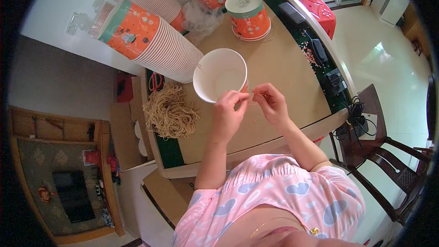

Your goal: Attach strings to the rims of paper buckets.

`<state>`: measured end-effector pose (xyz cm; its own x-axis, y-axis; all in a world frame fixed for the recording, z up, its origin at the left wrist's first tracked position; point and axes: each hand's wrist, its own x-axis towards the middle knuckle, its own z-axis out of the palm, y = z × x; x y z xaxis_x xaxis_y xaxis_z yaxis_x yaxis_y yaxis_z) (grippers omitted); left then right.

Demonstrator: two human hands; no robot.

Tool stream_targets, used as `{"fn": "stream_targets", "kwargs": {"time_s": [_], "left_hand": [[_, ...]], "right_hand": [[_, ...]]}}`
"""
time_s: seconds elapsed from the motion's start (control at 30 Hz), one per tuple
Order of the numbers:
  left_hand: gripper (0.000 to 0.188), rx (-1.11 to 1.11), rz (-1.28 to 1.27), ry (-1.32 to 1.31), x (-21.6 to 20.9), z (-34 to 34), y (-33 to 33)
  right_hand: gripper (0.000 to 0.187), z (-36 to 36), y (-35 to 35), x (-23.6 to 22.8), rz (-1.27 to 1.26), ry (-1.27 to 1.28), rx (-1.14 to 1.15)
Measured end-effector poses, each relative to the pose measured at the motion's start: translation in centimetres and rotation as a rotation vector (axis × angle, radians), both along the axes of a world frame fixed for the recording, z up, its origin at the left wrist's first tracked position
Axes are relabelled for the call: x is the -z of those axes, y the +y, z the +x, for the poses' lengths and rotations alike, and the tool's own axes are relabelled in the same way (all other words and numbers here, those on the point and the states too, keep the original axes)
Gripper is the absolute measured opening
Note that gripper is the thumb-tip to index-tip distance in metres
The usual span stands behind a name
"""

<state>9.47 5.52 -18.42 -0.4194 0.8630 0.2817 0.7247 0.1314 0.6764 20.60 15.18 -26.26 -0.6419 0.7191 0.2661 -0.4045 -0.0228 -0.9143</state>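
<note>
A white-lined paper bucket with an orange outside stands tilted on the table in front of me, its mouth toward me. A short bit of beige cord shows inside its left rim. My left hand is closed in a pinch at the bucket's near right rim. Just right of it, my right hand pinches too, fingertips almost meeting the left ones. A thin cord seems to run between the fingertips; its ends are hidden. A heap of loose beige cords lies left of the bucket.
Tall stacks of nested paper buckets lean at the back left, with red-handled scissors nearby. Another orange bucket stands upside down at the back. A crumpled clear plastic bag sits between. Black devices line the right edge.
</note>
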Motion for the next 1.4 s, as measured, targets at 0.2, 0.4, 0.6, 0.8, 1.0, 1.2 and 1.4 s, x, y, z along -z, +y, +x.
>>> {"fn": "stream_targets", "kwargs": {"time_s": [0.2, 0.4, 0.6, 0.8, 1.0, 1.2, 1.4], "left_hand": [[0.009, -0.063, 0.006, -0.013, -0.1, -0.1, 0.4], [0.013, -0.092, 0.047, 0.019, 0.4, -2.6, 1.7], [0.013, -0.004, -0.085, 0.080, 1.1, -4.4, 2.4], [0.013, 0.015, -0.138, 0.039, 1.4, -4.8, 2.7], [0.010, 0.060, -0.188, 0.069, 0.9, -4.9, 2.9], [0.008, -0.040, -0.132, -0.018, 0.3, -4.4, 2.3], [0.015, -0.015, 0.009, -0.046, 0.1, -4.0, 1.6]], "right_hand": [[0.007, -0.2, 0.3, -0.2, 0.212, -0.139, 0.128], [0.013, -1.6, 0.8, 0.6, 0.266, -0.323, 0.252], [0.015, -2.3, 0.9, 1.2, 0.338, -0.331, 0.293], [0.015, -2.8, 0.9, 0.6, 0.338, -0.354, 0.278], [0.016, -2.9, 0.9, 0.4, 0.295, -0.364, 0.249], [0.019, -2.3, 1.7, -1.8, 0.521, -0.245, 0.387], [0.013, -3.2, 4.3, -4.7, 0.821, -0.436, 0.060]]}}
